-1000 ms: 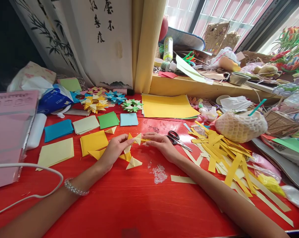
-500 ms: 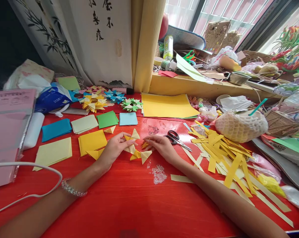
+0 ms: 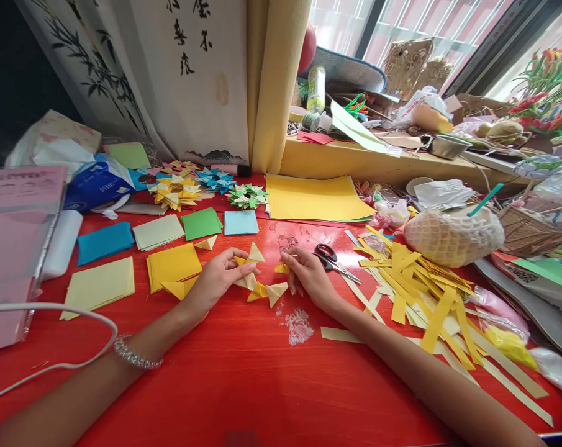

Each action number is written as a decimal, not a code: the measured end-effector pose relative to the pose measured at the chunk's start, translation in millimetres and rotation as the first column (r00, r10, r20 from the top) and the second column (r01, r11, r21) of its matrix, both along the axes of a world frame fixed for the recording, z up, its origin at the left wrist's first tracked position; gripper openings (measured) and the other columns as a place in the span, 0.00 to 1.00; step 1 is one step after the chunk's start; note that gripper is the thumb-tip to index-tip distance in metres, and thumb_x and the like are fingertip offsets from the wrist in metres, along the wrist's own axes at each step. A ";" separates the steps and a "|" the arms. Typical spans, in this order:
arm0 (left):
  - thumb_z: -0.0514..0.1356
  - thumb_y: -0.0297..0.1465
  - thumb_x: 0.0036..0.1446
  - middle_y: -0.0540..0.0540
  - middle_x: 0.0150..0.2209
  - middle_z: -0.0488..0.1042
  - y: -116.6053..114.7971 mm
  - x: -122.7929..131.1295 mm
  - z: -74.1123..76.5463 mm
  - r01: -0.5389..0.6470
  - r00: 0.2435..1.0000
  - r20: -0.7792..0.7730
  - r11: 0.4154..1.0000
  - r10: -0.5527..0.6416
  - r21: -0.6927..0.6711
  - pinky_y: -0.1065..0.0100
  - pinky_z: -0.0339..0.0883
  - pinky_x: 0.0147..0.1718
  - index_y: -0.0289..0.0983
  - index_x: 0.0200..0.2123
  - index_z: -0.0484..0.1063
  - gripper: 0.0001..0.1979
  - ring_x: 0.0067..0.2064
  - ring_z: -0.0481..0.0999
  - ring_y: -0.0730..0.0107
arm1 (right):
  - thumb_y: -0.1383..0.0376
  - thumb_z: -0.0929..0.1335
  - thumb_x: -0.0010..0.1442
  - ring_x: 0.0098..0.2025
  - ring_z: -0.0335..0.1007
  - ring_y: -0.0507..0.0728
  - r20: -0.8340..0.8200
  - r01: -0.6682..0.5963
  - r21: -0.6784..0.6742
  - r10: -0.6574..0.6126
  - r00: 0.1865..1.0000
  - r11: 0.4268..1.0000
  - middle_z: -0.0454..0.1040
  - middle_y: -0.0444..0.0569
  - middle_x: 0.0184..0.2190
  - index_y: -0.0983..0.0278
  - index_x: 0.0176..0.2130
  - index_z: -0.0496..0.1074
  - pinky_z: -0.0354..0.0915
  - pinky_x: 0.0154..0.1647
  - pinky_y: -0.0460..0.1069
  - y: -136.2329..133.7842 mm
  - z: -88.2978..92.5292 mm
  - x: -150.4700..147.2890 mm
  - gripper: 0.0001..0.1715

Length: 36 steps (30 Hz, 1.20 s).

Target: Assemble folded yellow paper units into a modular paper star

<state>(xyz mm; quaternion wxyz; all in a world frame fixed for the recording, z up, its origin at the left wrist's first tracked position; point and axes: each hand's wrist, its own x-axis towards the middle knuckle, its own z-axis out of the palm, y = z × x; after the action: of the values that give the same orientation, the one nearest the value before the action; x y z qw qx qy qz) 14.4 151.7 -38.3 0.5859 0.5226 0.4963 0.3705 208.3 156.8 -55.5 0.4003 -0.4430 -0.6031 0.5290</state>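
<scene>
My left hand point(image 3: 215, 278) is closed on one end of a curved chain of folded paper triangles point(image 3: 258, 291), yellow and cream by turns. The chain's far end hangs free just above the red table. In a pinch, my right hand point(image 3: 311, 280) holds a single small yellow folded paper piece point(image 3: 281, 267), apart from the chain. Two loose folded triangles, one cream point(image 3: 207, 243) and one yellow point(image 3: 180, 288), lie near my left hand. Beside them is a stack of yellow paper rectangles point(image 3: 173, 267). Black-handled scissors point(image 3: 331, 257) rest just right of my right hand.
Paper stacks in blue point(image 3: 106, 243), cream point(image 3: 99, 287) and green point(image 3: 202, 223) lie to the left. Finished paper rings point(image 3: 176, 192) sit behind. Yellow paper strips point(image 3: 415, 279) pile up at right. A white cable point(image 3: 108, 329) loops over the left side.
My right hand has moved slightly right, drawing the small yellow piece away from the chain. My left hand has stayed almost in place with the chain.
</scene>
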 end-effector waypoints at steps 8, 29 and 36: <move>0.60 0.40 0.47 0.46 0.32 0.74 -0.4 0.9 0.1 0.042 0.998 -0.052 0.999 -0.041 0.018 0.73 0.64 0.33 0.35 0.39 0.65 0.19 0.33 0.72 0.71 | 0.52 0.56 0.61 0.12 0.58 0.47 -0.083 -0.020 0.019 0.022 0.996 1.000 0.60 0.38 0.13 0.63 0.44 0.60 0.54 0.13 0.40 1.1 0.3 0.0 0.20; 0.58 0.42 0.49 0.47 0.34 0.74 -3.3 0.6 1.4 0.106 0.994 -0.044 0.993 -0.104 0.058 0.73 0.64 0.33 0.36 0.38 0.65 0.17 0.35 0.72 0.71 | 0.57 0.60 0.61 0.15 0.55 0.45 0.066 -0.120 0.123 0.113 0.991 0.985 0.61 0.38 0.16 0.63 0.40 0.58 0.52 0.17 0.41 -6.6 3.4 -0.6 0.12; 0.57 0.41 0.51 0.51 0.29 0.69 -3.8 0.8 0.1 0.115 0.992 -0.057 0.990 -0.110 0.086 0.78 0.61 0.29 0.37 0.36 0.67 0.15 0.31 0.68 0.77 | 0.56 0.60 0.60 0.16 0.57 0.45 0.013 -0.147 0.084 0.146 0.989 0.986 0.63 0.40 0.21 0.63 0.39 0.57 0.52 0.16 0.41 -6.9 5.1 -1.7 0.13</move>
<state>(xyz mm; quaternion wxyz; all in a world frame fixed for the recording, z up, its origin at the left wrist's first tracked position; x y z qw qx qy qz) 15.3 147.9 -38.2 0.5687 0.5849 0.4643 0.3447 206.7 149.8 -50.4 0.3767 -0.3820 -0.6572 0.5294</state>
